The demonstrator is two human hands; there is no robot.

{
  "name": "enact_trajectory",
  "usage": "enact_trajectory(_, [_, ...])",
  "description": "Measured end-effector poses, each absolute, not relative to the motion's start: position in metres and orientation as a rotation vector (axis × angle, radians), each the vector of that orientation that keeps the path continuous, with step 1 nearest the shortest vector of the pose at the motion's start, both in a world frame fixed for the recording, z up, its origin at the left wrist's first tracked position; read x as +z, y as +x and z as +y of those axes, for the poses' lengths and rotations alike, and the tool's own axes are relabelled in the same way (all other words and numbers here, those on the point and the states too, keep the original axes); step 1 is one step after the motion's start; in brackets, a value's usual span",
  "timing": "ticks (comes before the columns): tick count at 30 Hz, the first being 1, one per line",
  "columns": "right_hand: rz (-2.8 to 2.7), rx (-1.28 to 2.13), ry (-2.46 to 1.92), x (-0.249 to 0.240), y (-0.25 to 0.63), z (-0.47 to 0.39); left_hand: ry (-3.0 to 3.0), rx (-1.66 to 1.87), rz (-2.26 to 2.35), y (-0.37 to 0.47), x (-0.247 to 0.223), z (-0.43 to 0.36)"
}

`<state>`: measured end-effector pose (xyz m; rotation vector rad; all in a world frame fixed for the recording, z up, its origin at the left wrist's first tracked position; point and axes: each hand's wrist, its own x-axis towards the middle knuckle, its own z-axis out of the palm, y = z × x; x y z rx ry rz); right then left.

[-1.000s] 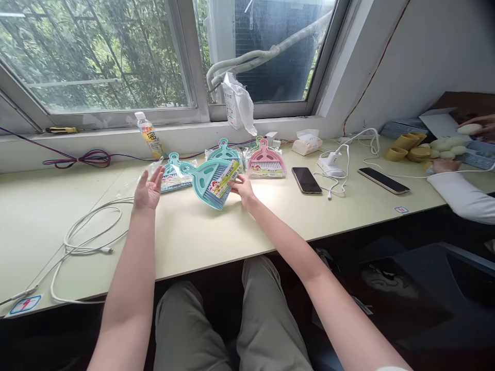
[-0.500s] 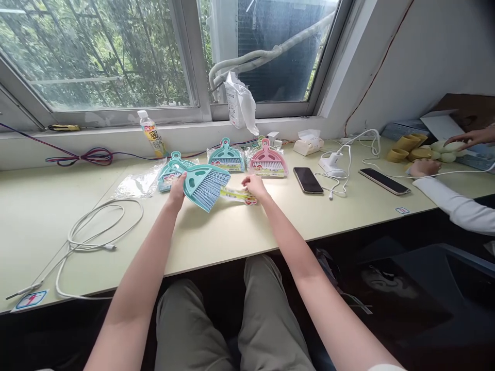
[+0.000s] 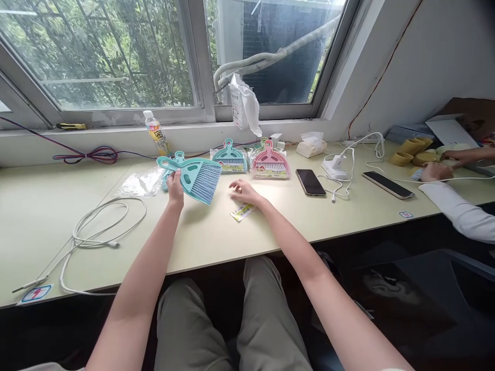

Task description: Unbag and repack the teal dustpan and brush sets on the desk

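Observation:
My left hand (image 3: 176, 189) is wrapped round the teal hand brush (image 3: 203, 180), which is tilted above the table with its blue-grey bristles toward the right. Behind it, partly hidden, another teal piece with a looped handle (image 3: 179, 155) shows. My right hand (image 3: 244, 192) has its fingers apart and holds nothing. Below its wrist a printed yellow-green and white card (image 3: 240, 212) lies on the table, partly covered by the hand. Farther back are a wrapped teal brush and dustpan set (image 3: 230, 157) and a wrapped pink set (image 3: 269, 162).
Clear plastic wrapping (image 3: 141, 181) and a coiled white cable (image 3: 83, 232) lie at left. A drink bottle (image 3: 155, 135) stands by the sill. Rightward are a phone (image 3: 310, 182), a charger (image 3: 335, 167), another phone (image 3: 388, 184), tape rolls (image 3: 402, 157) and another person's hands (image 3: 436, 172).
The card has left my right hand and lies on the table; that hand's fingers have spread and moved slightly left. My left hand has turned the brush more level.

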<state>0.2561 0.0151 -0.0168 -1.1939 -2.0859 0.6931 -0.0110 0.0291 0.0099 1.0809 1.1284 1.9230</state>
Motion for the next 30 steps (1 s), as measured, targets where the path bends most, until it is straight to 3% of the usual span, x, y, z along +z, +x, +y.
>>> enact_trajectory(7, [-1.588, 0.088, -1.457, -0.004, 0.278, 0.024, 1.273, 1.965, 1.249, -0.002, 0.006, 0.024])
enact_trajectory(11, [-1.777, -0.078, -1.300, 0.012, 0.254, -0.007, 1.485, 1.845, 1.410, 0.025, 0.010, 0.001])
enact_trajectory(19, [-1.883, -0.008, -1.309, 0.020, 0.208, -0.042, 1.944, 1.472, 1.307, 0.065, 0.011, -0.037])
enact_trajectory(23, [-1.863, 0.048, -1.253, 0.030, 0.220, -0.036, 1.995, 1.494, 1.259, 0.065, 0.005, -0.036])
enact_trajectory(30, [-1.701, 0.442, -1.080, 0.038, 0.230, -0.025, 1.898, 1.532, 1.153, 0.072, 0.008, -0.035])
